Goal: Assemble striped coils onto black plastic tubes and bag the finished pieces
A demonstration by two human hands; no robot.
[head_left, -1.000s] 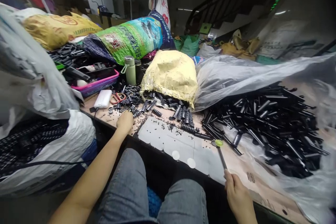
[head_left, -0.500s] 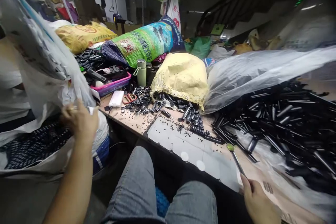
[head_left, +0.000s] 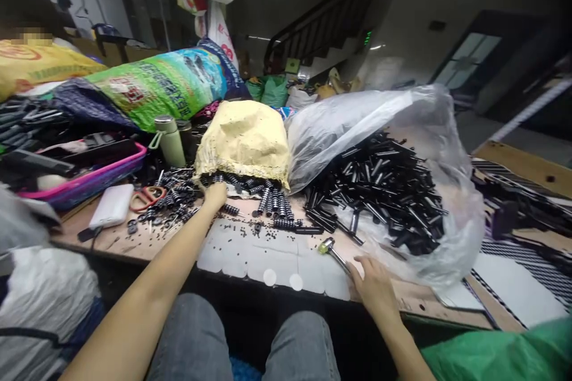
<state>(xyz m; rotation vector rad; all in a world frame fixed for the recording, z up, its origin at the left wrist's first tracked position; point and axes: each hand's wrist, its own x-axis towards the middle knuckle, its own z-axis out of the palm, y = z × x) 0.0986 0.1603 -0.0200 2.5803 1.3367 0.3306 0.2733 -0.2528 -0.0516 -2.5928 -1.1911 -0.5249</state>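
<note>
My left hand [head_left: 216, 195] reaches to the mouth of the yellow sack [head_left: 245, 137], among black ridged pieces [head_left: 274, 201]. Its fingers are mostly hidden, so a hold on anything cannot be made out. My right hand [head_left: 374, 283] is closed on the metal handle of a small hammer [head_left: 336, 253] with a yellow-green head, low over the front of the table. Between the hands lies a grey sheet [head_left: 263, 253] with tiny dark bits scattered at its back edge. Black tubes [head_left: 379, 178] spill from a clear plastic bag [head_left: 465, 214] on the right.
At the left are a pink-rimmed basket [head_left: 142, 152], a green bottle [head_left: 171, 146], a white power bank [head_left: 114, 205] and red-handled scissors [head_left: 149, 197]. A white sack [head_left: 44, 303] stands lower left. Green cloth [head_left: 504, 351] lies lower right.
The view has turned right. My left hand has left the bag of ridged pieces at the far left and come to the yellow sack's mouth. My right hand still holds the hammer.
</note>
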